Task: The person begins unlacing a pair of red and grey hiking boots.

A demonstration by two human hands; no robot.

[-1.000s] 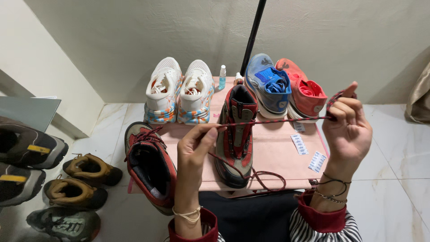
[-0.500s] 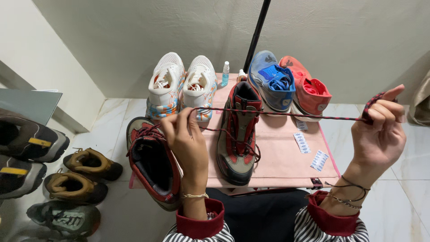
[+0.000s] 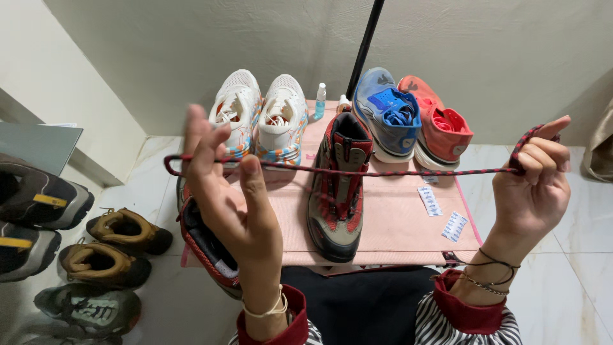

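My left hand and my right hand hold a red and black shoelace stretched taut between them, level above a pink mat. The lace runs over my left fingers and is pinched in my right fingers. Under the lace, on the mat, stands a grey and red boot with no lace visible in it. Its partner boot lies on its side at the mat's left edge, partly hidden behind my left forearm.
A white pair of trainers, a blue shoe and an orange-red shoe line the back of the mat. A small spray bottle and a black pole stand by the wall. Brown and dark boots sit on the floor left. Two small white packets lie on the mat.
My hands have moved apart and pulled the lace out straight. The lace has come free of the grey and red boot, where it was threaded a second ago.
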